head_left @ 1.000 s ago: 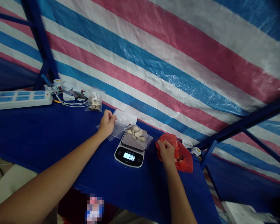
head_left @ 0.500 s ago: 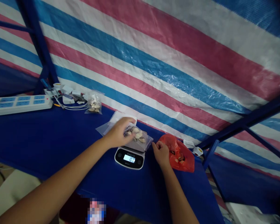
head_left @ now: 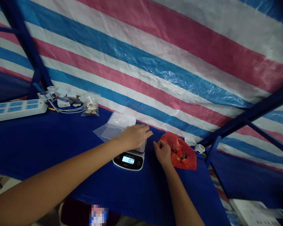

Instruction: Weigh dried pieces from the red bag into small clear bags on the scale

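"Now, what differs on inspection?"

"The left hand [head_left: 134, 137] has moved rightward across the white-rimmed, black-fronted digital scale [head_left: 128, 165] and covers most of its top. The clear plastic bag of pale pieces, visible on the scale half a second ago, is out of sight: under that hand or grasped by it, I cannot tell which."

"Consequence?"

"Its contents cannot be checked. The lit display [head_left: 128, 160] shows the same digits, so I judge no change in weight is registered."

"And the right hand [head_left: 162, 151]?"

"It stays right of the scale, at the near-left side of the crumpled, thin red plastic bag [head_left: 190, 158]. Its fingers are curled with nothing visible in them; whether they pinch anything, I cannot tell."
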Demonstrator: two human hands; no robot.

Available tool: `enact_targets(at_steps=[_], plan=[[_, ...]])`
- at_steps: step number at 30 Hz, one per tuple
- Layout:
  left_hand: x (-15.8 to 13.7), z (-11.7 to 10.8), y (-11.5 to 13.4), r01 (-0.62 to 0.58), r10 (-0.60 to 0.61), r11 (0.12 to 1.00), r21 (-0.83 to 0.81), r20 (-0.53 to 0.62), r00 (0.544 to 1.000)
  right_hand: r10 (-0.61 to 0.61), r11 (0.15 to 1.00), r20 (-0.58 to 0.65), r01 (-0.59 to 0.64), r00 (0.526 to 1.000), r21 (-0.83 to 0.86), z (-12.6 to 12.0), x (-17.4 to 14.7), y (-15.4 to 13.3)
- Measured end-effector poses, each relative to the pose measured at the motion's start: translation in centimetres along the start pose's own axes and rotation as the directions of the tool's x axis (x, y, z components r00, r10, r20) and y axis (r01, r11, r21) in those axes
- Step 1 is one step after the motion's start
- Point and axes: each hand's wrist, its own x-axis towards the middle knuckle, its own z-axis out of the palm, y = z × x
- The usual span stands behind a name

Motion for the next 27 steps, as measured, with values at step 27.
enact_targets(at_steps=[27], plan=[[-11.8, -3.9, -23.7, 0.895, -0.918, 0.396, -0.206, -0.056, 0.393, 0.010, 1.000, -0.026, -0.010, 1.000, -0.024, -0.1, 0.2, 0.5]])
